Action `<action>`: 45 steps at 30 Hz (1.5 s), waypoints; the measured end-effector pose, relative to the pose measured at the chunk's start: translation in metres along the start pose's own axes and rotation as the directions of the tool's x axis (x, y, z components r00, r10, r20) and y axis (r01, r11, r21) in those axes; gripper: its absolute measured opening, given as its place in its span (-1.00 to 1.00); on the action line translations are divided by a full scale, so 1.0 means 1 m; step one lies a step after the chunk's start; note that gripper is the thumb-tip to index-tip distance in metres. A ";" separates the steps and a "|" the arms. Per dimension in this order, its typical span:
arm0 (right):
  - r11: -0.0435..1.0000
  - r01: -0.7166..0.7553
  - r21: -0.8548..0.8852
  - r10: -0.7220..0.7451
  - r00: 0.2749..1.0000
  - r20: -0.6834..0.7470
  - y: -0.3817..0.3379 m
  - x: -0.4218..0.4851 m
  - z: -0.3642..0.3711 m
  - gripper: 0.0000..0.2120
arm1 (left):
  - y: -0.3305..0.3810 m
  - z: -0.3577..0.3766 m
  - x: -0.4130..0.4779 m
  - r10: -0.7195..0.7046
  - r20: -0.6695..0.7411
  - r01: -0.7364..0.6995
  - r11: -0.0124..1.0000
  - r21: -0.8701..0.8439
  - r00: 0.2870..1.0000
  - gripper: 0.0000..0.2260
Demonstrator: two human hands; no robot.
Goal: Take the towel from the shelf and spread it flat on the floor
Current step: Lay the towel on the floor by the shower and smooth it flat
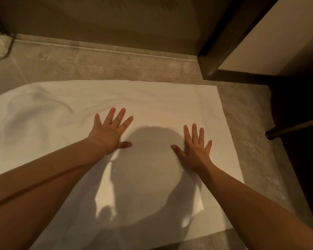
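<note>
- Reaching in from the bottom edge, my two bare forearms stretch over one white towel (161, 105). The left comes in at a slant from the left side, and the right comes from the lower right corner.
- One rounded shadow (146, 177) lies on the towel between the arms.
- My right hand (195, 150) rests palm down on the cloth, its four fingers straight and slightly apart, the thumb pointing left.
- My left hand (108, 134) sits a little farther out, also palm down. Its fingers are fanned wide and its thumb is stuck out toward the other thumb, and the two thumbs are apart.
- The towel lies on the grey stone floor (116, 65). Its right part is smooth, with a straight edge and a square far corner, while its left part is rumpled into soft folds.
- One dark rod (293, 129) with a rounded end juts in from the right edge, beside the towel.
- Beyond the towel's far edge runs a strip of bare tile. One dark upright frame (215, 42) stands at the far right and one dark cord (7, 49) curves at the far left.
</note>
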State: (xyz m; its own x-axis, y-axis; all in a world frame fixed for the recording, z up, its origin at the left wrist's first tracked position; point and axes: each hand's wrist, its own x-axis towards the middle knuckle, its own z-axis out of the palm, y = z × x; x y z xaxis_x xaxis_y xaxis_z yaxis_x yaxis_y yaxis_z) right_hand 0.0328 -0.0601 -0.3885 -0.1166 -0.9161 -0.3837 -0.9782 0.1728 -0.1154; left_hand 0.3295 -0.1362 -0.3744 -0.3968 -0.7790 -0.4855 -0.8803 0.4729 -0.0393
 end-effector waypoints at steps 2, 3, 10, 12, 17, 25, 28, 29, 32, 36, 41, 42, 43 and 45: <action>1.000 -0.001 0.006 0.001 1.000 0.000 0.001 0.004 -0.002 -0.15 | -0.001 -0.001 0.004 0.001 -0.003 -0.001 1.000 0.006 1.000 -0.22; 1.000 0.000 0.010 0.000 1.000 0.000 0.002 0.006 -0.002 -0.16 | -0.001 -0.002 0.006 0.002 -0.006 -0.002 1.000 0.008 1.000 -0.22; 1.000 -0.007 0.015 0.007 1.000 0.000 0.005 0.016 -0.006 -0.16 | -0.003 -0.004 0.018 0.007 -0.028 -0.006 0.999 0.033 1.000 -0.23; 1.000 -0.007 0.017 0.007 1.000 -0.002 0.006 0.019 -0.007 -0.16 | -0.003 -0.005 0.021 0.009 -0.030 -0.008 0.999 0.031 1.000 -0.23; 1.000 -0.007 0.014 0.008 1.000 -0.004 0.007 0.024 -0.010 -0.15 | -0.003 -0.007 0.026 0.011 -0.034 -0.009 0.999 0.038 0.999 -0.23; 0.999 -0.027 -0.032 0.028 0.999 0.038 0.001 0.027 -0.022 -0.17 | -0.001 -0.022 0.029 -0.003 -0.012 0.004 0.999 0.048 1.000 -0.22; 0.996 -0.056 -0.074 0.062 0.994 0.085 -0.005 0.026 -0.029 -0.18 | 0.005 -0.032 0.024 -0.022 0.004 0.021 0.994 0.103 1.000 -0.23; 0.993 -0.072 -0.090 0.080 0.992 0.094 -0.008 0.025 -0.032 -0.19 | 0.006 -0.034 0.020 -0.027 0.013 0.025 0.994 0.103 1.000 -0.24; 0.994 -0.084 -0.073 0.084 0.996 0.002 -0.026 0.016 -0.033 -0.26 | 0.005 -0.030 0.000 -0.040 0.056 0.039 0.999 0.015 0.998 -0.32; 0.981 0.193 -0.009 -0.194 0.979 -0.059 -0.072 -0.023 -0.007 -0.33 | -0.021 0.001 -0.055 0.007 0.023 -0.007 1.000 -0.010 1.000 -0.37; 0.821 0.553 -0.144 -0.544 0.833 0.100 -0.151 -0.060 0.015 -0.29 | -0.078 0.048 -0.144 0.111 -0.122 -0.101 0.991 0.089 0.986 -0.40; 0.792 0.588 -0.164 -0.579 0.809 0.105 -0.168 -0.064 0.014 -0.28 | -0.089 0.053 -0.158 0.104 -0.143 -0.090 0.991 0.103 0.984 -0.40; 0.771 0.613 -0.171 -0.604 0.790 0.108 -0.185 -0.068 0.012 -0.27 | -0.099 0.056 -0.172 0.084 -0.160 -0.068 0.992 0.105 0.984 -0.40; 0.748 0.647 -0.148 -0.637 0.762 0.116 -0.216 -0.075 0.009 -0.26 | -0.117 0.060 -0.193 0.014 -0.179 -0.004 0.998 0.055 0.984 -0.39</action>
State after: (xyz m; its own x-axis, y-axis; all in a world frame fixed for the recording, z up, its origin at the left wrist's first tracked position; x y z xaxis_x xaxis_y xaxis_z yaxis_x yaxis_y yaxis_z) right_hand 0.2547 -0.0255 -0.3432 0.5540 -0.7665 -0.3249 -0.8324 -0.5171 -0.1993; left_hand 0.5249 -0.0168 -0.3289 -0.4493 -0.8335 -0.3215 -0.8630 0.4980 -0.0852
